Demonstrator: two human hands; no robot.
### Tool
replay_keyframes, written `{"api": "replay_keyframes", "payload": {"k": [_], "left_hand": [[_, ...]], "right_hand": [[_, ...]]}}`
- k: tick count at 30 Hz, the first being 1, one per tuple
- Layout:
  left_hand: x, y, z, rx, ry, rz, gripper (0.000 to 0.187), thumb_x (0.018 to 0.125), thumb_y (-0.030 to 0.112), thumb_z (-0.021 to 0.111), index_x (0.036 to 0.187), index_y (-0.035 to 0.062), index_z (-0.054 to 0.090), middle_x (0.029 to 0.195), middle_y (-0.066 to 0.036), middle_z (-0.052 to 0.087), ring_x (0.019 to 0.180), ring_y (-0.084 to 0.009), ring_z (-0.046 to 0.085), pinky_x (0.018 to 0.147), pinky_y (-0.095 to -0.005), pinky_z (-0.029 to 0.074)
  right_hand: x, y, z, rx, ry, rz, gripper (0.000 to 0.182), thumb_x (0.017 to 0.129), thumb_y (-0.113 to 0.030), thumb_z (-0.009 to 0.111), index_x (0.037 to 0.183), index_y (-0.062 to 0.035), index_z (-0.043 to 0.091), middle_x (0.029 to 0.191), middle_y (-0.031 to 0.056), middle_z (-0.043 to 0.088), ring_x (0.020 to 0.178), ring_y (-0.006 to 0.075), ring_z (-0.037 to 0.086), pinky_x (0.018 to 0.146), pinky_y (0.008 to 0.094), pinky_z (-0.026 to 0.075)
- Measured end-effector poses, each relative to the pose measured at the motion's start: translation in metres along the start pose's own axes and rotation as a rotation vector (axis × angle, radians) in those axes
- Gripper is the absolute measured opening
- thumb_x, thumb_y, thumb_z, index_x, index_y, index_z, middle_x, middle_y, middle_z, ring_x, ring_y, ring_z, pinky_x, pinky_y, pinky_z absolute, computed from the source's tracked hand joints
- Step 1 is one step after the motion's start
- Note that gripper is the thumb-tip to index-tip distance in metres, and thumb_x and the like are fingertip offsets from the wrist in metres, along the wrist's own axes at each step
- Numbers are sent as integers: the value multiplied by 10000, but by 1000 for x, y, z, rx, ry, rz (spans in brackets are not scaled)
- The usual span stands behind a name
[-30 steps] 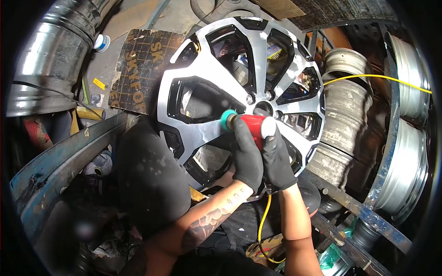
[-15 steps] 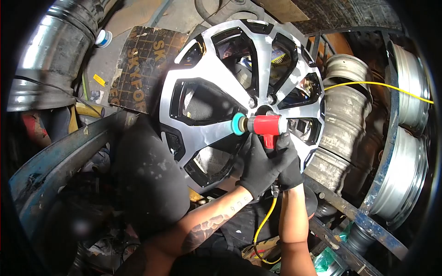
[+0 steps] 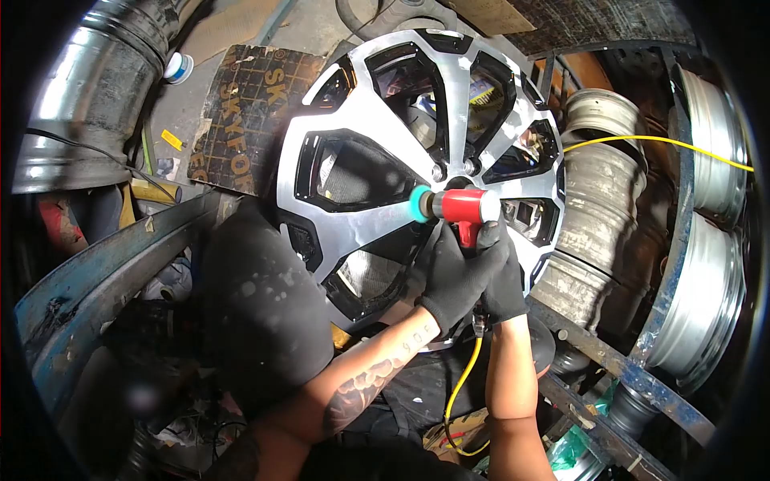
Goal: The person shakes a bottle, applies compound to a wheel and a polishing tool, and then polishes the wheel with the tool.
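Both my gloved hands are closed around the handle of a red pistol-grip air sander (image 3: 464, 206). My left hand (image 3: 454, 274) wraps the handle from the left, overlapping my right hand (image 3: 502, 280), which grips from the right and below. The sander's round teal pad (image 3: 419, 204) looks blurred and sits at the inner part of a spoke, just left of the hub. Beneath it lies a large alloy wheel (image 3: 381, 128) with bright machined spokes and black pockets, face up. A yellow air hose (image 3: 459, 381) runs down from the handle's base.
A dark-clad knee (image 3: 269, 297) is beside the wheel's lower left. Printed plywood (image 3: 237, 120) lies on the floor beyond. Several rims (image 3: 698, 305) sit in a metal rack (image 3: 674, 264) on the right, with the hose (image 3: 642, 138) crossing it. A curved blue metal piece (image 3: 104, 264) stands left.
The sander and both hands have shifted slightly up in view, and its pad now sits a little closer to the hub. Both hands keep their hold.
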State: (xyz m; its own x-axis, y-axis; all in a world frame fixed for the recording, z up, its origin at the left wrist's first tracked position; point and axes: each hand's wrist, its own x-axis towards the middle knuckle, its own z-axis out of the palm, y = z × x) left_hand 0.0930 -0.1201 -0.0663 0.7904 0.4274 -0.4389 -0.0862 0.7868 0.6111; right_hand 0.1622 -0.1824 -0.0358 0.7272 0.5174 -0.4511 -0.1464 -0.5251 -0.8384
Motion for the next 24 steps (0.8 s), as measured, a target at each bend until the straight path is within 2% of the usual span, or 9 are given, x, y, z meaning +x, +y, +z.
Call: {"api": "replay_keyframes", "payload": {"k": [3, 6, 10, 11, 14, 15, 19, 22, 24], "left_hand": [[0, -3, 2, 59, 11, -38, 526, 886, 135, 739, 1335, 25, 489, 1201, -65, 602, 1088, -143, 611, 948, -323, 498], [-8, -7, 10, 17, 190, 112, 587, 843, 284, 808, 1264, -8, 522, 1162, -148, 640, 1077, -237, 653, 927, -380, 515], [-11, 21, 3, 228, 95, 49, 543, 877, 182, 754, 1335, 35, 501, 1167, -67, 622, 1074, -185, 630, 965, -354, 496], [-5, 10, 1, 111, 58, -9, 584, 863, 172, 767, 1357, 47, 481, 1218, -63, 599, 1108, -191, 614, 990, -365, 483], [1, -4, 9, -42, 122, 71, 584, 826, 243, 808, 1259, 13, 490, 1156, -127, 633, 1083, -216, 638, 936, -364, 509], [-2, -5, 5, -26, 31, 4, 633, 862, 124, 756, 1397, 51, 426, 1265, -75, 565, 1183, -164, 565, 1010, -348, 468], [-15, 4, 6, -56, 168, 61, 615, 824, 209, 794, 1310, 11, 474, 1227, -134, 620, 1107, -213, 624, 965, -367, 499], [-24, 11, -7, 5, 185, 94, 629, 820, 191, 796, 1321, 14, 460, 1212, -126, 614, 1096, -209, 624, 971, -363, 495], [-30, 21, -16, -80, 140, 81, 609, 827, 134, 778, 1323, 23, 444, 1184, -102, 602, 1088, -186, 610, 965, -356, 495]], "right_hand": [[-2, 0, 0, 0, 11, 8, 616, 1095, -506, 430, 1443, -2, 502, 1306, 121, 620, 1179, 190, 584, 1015, 356, 464], [-3, 1, 0, 4, 10, 10, 632, 1091, -522, 430, 1451, -6, 497, 1311, 125, 619, 1185, 194, 582, 1024, 358, 460], [-2, 0, 3, 20, 8, 16, 654, 1086, -543, 430, 1463, -12, 490, 1317, 131, 618, 1193, 199, 580, 1035, 359, 454], [-2, 0, 4, 19, 11, 17, 659, 1085, -548, 430, 1466, -13, 488, 1318, 132, 618, 1195, 201, 580, 1038, 360, 452], [-5, -2, 4, -69, 25, 1, 664, 1082, -551, 438, 1472, -16, 485, 1314, 138, 623, 1195, 207, 586, 1040, 362, 454], [-7, -3, 3, -115, 25, -6, 658, 1081, -544, 445, 1472, -15, 484, 1307, 141, 629, 1191, 211, 593, 1036, 363, 458], [-7, -14, 12, -248, -76, -103, 607, 1086, -487, 453, 1477, -24, 484, 1293, 152, 645, 1182, 230, 616, 1026, 367, 466], [-7, -30, 26, -300, -183, -205, 574, 1089, -451, 452, 1481, -33, 484, 1288, 157, 652, 1176, 243, 627, 1021, 370, 468], [-8, -39, 36, -333, -239, -268, 553, 1091, -427, 451, 1484, -39, 484, 1284, 160, 657, 1173, 251, 635, 1019, 372, 470]]}}
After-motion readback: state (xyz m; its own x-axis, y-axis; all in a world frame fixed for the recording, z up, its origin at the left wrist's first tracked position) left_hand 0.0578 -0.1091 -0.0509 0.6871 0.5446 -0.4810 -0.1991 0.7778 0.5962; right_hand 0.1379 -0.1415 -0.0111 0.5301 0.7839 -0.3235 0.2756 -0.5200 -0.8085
